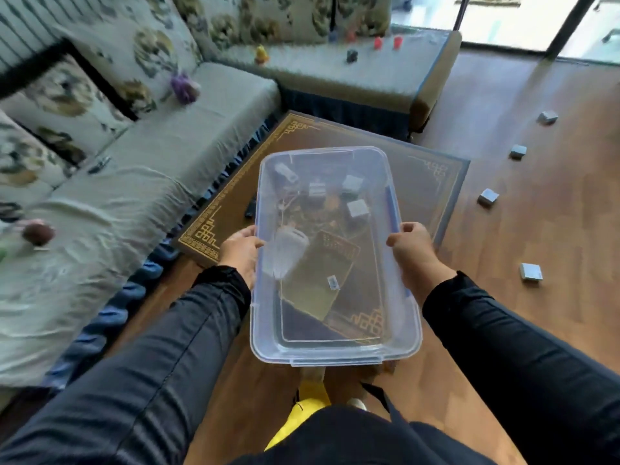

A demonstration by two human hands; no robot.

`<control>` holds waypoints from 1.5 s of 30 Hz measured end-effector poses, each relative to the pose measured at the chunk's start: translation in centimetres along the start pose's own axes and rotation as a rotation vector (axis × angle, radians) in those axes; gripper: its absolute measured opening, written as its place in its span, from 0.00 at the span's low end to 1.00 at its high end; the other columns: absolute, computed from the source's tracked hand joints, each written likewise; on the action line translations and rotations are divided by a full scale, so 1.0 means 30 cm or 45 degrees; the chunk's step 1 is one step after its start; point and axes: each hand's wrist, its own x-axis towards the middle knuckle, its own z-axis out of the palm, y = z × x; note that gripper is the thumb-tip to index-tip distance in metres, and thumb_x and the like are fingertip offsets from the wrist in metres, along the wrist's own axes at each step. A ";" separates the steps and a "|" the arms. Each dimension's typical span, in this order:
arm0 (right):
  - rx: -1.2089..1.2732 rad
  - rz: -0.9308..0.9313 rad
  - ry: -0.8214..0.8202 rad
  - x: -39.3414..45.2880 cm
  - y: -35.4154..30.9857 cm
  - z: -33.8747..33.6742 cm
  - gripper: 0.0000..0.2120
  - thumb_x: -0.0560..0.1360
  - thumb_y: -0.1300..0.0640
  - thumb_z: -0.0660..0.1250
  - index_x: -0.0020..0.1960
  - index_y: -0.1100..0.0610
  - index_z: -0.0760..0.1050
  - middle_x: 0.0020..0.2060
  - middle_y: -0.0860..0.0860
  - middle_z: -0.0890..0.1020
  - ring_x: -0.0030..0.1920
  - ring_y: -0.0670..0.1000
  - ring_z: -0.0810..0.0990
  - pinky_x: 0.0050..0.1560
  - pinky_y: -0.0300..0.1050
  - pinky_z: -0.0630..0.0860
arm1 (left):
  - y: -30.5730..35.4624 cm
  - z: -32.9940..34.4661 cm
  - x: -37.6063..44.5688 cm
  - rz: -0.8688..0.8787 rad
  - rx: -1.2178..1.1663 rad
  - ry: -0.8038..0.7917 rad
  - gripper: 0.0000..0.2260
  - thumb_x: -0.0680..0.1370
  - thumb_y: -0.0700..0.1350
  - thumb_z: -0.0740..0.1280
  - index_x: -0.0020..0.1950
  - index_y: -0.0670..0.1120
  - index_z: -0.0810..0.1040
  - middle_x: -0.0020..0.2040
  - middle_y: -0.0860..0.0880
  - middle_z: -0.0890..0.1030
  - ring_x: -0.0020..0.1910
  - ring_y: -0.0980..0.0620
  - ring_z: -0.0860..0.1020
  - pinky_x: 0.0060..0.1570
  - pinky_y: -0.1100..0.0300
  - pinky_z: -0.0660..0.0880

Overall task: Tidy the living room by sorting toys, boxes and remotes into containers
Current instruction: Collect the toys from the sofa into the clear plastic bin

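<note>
- A clear plastic storage bin is held in the air above the low worktop and the wooden floor, with its long side pointing away from the person.
- Nothing can be told for sure to lie inside the bin; the small grey boxes and the white remote-like object are seen through its clear bottom, and whether they rest in it or on the worktop under it cannot be told.
- The left rim of the bin is gripped by the left hand, with the thumb over the edge; the grip is closed on the rim.
- The right rim is gripped by the right hand, the fingers curled around the edge; this grip is also clamped on the bin.
- More grey boxes are scattered well apart on the floor at the right.
- On the sofa small toys are seen: a purple one, a yellow one, and red ones further back; a dark remote lies on the seat.
</note>
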 end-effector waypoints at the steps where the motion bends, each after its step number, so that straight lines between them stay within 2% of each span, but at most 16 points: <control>1: -0.002 -0.022 -0.040 -0.016 -0.012 0.021 0.12 0.74 0.68 0.64 0.55 0.59 0.70 0.44 0.54 0.74 0.39 0.50 0.72 0.33 0.41 0.67 | 0.005 -0.029 -0.023 0.020 -0.017 0.028 0.21 0.77 0.30 0.61 0.65 0.46 0.80 0.59 0.43 0.84 0.57 0.39 0.83 0.59 0.40 0.79; 7: -0.051 -0.109 -0.219 -0.120 -0.058 0.183 0.12 0.72 0.68 0.63 0.54 0.60 0.72 0.45 0.56 0.76 0.41 0.54 0.74 0.34 0.42 0.69 | -0.019 -0.257 -0.096 0.115 -0.118 0.166 0.16 0.76 0.33 0.64 0.61 0.45 0.80 0.61 0.43 0.83 0.62 0.42 0.81 0.67 0.43 0.75; 11: -0.104 -0.116 -0.338 -0.197 -0.057 0.324 0.12 0.72 0.67 0.63 0.55 0.61 0.73 0.44 0.57 0.76 0.41 0.55 0.73 0.34 0.42 0.67 | -0.080 -0.479 -0.019 0.095 -0.119 0.197 0.29 0.65 0.40 0.63 0.66 0.47 0.80 0.66 0.44 0.81 0.68 0.42 0.76 0.71 0.41 0.68; 15: -0.145 -0.156 -0.403 -0.262 -0.082 0.467 0.13 0.72 0.68 0.62 0.56 0.61 0.73 0.47 0.58 0.76 0.42 0.55 0.74 0.34 0.41 0.68 | -0.095 -0.660 -0.001 0.073 -0.161 0.250 0.26 0.67 0.39 0.61 0.64 0.47 0.81 0.65 0.40 0.80 0.64 0.41 0.78 0.70 0.42 0.68; 19: -0.187 -0.193 -0.444 -0.340 -0.095 0.634 0.12 0.70 0.68 0.62 0.52 0.61 0.74 0.40 0.55 0.74 0.37 0.53 0.71 0.32 0.40 0.65 | -0.082 -0.823 -0.013 0.054 -0.254 0.308 0.27 0.71 0.37 0.61 0.70 0.48 0.78 0.69 0.44 0.78 0.69 0.42 0.75 0.71 0.41 0.68; 22: -0.180 -0.207 -0.464 -0.418 -0.094 0.770 0.11 0.71 0.69 0.62 0.50 0.57 0.73 0.38 0.53 0.72 0.34 0.51 0.69 0.31 0.40 0.63 | -0.078 -0.971 -0.001 0.029 -0.296 0.338 0.27 0.71 0.37 0.61 0.68 0.49 0.79 0.68 0.46 0.79 0.69 0.43 0.75 0.71 0.43 0.68; 24: -0.198 -0.232 -0.493 -0.473 -0.099 0.872 0.10 0.71 0.70 0.62 0.48 0.57 0.72 0.36 0.51 0.71 0.33 0.50 0.67 0.28 0.38 0.63 | -0.073 -1.083 0.015 0.021 -0.326 0.364 0.28 0.69 0.38 0.61 0.68 0.50 0.80 0.64 0.48 0.81 0.64 0.44 0.78 0.71 0.44 0.67; 25: -0.203 -0.247 -0.513 -0.497 -0.101 0.922 0.10 0.71 0.70 0.61 0.46 0.57 0.72 0.35 0.51 0.70 0.32 0.49 0.66 0.25 0.36 0.62 | -0.064 -1.128 0.009 0.018 -0.323 0.379 0.27 0.70 0.38 0.61 0.68 0.49 0.79 0.60 0.48 0.82 0.57 0.44 0.79 0.71 0.45 0.68; 27: -0.209 -0.260 -0.535 -0.555 -0.101 1.029 0.09 0.71 0.71 0.61 0.42 0.58 0.72 0.33 0.51 0.69 0.30 0.49 0.65 0.20 0.34 0.61 | -0.051 -1.230 0.014 0.018 -0.322 0.393 0.25 0.74 0.37 0.60 0.69 0.48 0.79 0.56 0.45 0.83 0.49 0.46 0.76 0.69 0.47 0.70; 29: -0.217 -0.249 -0.538 -0.606 -0.093 1.124 0.09 0.69 0.71 0.61 0.44 0.60 0.75 0.35 0.54 0.72 0.32 0.51 0.66 0.24 0.34 0.61 | -0.025 -1.307 -0.003 0.037 -0.352 0.420 0.23 0.75 0.36 0.60 0.69 0.47 0.79 0.62 0.44 0.83 0.53 0.46 0.79 0.70 0.46 0.70; 31: -0.223 -0.228 -0.562 -0.658 -0.086 1.229 0.09 0.69 0.70 0.60 0.43 0.58 0.73 0.36 0.55 0.71 0.32 0.52 0.65 0.29 0.37 0.61 | 0.001 -1.402 0.003 0.052 -0.391 0.474 0.22 0.78 0.34 0.61 0.70 0.46 0.79 0.64 0.46 0.82 0.57 0.48 0.80 0.70 0.50 0.71; 33: -0.255 -0.219 -0.583 -0.703 -0.091 1.306 0.10 0.70 0.71 0.60 0.39 0.56 0.68 0.34 0.52 0.68 0.30 0.50 0.63 0.25 0.36 0.60 | 0.020 -1.476 0.018 0.069 -0.404 0.518 0.20 0.80 0.33 0.61 0.70 0.44 0.78 0.64 0.47 0.81 0.58 0.49 0.78 0.69 0.55 0.71; 36: -0.255 -0.223 -0.623 -0.767 -0.087 1.418 0.17 0.72 0.73 0.58 0.34 0.54 0.62 0.30 0.50 0.63 0.28 0.49 0.59 0.17 0.32 0.57 | 0.034 -1.588 0.037 0.072 -0.419 0.570 0.20 0.80 0.33 0.61 0.71 0.45 0.77 0.67 0.47 0.79 0.64 0.50 0.76 0.67 0.60 0.68; 39: -0.270 -0.195 -0.645 -0.811 -0.076 1.524 0.09 0.71 0.72 0.58 0.41 0.60 0.71 0.31 0.51 0.67 0.29 0.50 0.63 0.20 0.33 0.61 | 0.028 -1.694 0.070 0.060 -0.438 0.614 0.21 0.80 0.33 0.61 0.72 0.44 0.76 0.67 0.48 0.78 0.69 0.50 0.74 0.70 0.59 0.66; 41: -0.283 -0.192 -0.660 -0.832 -0.081 1.581 0.10 0.72 0.71 0.59 0.48 0.60 0.74 0.33 0.52 0.71 0.30 0.50 0.66 0.27 0.37 0.64 | 0.021 -1.747 0.095 0.053 -0.451 0.613 0.21 0.79 0.33 0.62 0.70 0.46 0.78 0.68 0.49 0.78 0.68 0.49 0.75 0.73 0.55 0.66; 45: -0.304 -0.230 -0.711 -0.841 -0.118 1.710 0.10 0.73 0.71 0.60 0.48 0.60 0.75 0.35 0.52 0.73 0.31 0.50 0.67 0.30 0.38 0.64 | 0.035 -1.827 0.144 0.033 -0.504 0.649 0.21 0.80 0.33 0.62 0.71 0.46 0.77 0.70 0.50 0.77 0.70 0.49 0.74 0.74 0.51 0.66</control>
